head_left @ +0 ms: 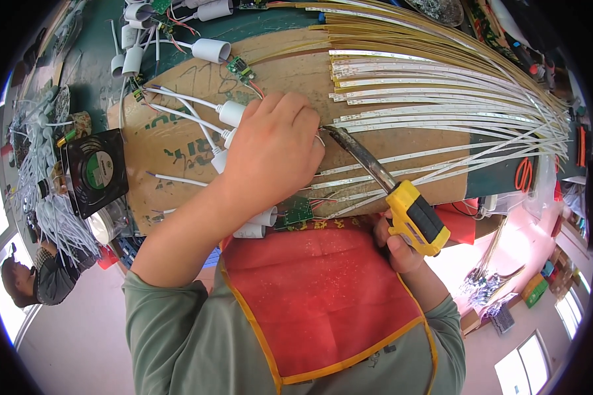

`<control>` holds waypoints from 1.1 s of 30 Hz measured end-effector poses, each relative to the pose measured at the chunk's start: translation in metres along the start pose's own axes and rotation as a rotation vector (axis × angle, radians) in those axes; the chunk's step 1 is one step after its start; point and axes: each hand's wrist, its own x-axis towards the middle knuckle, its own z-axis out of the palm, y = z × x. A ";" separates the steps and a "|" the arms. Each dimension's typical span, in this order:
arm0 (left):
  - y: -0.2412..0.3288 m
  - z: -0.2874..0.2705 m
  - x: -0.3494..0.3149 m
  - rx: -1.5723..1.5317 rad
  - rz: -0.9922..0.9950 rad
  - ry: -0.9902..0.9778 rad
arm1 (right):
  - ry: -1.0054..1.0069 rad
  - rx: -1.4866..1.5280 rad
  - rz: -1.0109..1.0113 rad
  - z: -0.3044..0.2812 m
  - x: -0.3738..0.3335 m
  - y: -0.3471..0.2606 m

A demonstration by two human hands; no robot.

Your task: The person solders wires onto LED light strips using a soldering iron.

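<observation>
My right hand (400,247) grips a soldering iron (418,220) with a yellow and black handle. Its dark metal shaft slants up and left, and the tip reaches the fingertips of my left hand (280,148). Those left fingers are curled and pressed together over the cardboard (296,79); what they pinch is hidden, though a thin wire loops out beside them. White cylindrical sockets (231,113) with white cables lie just left of that hand. Long white LED strips (402,118) fan out to the right, some ends near the iron's tip. Below my left wrist is a green circuit board (296,209).
A black square fan (94,172) stands at the left, beside a heap of white cables (39,164). More sockets (211,51) and a small circuit board (239,68) lie at the back. Orange-handled scissors (524,174) rest at the right. Another person (53,276) is at far left.
</observation>
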 end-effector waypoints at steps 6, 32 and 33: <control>0.000 -0.001 0.000 -0.002 0.003 -0.005 | 0.002 -0.006 0.013 0.003 0.002 -0.003; -0.001 0.001 -0.001 -0.012 0.012 0.008 | 0.041 0.013 0.004 0.003 0.000 -0.001; -0.002 0.001 -0.001 -0.015 0.013 0.009 | 0.021 -0.013 0.005 0.001 0.000 0.000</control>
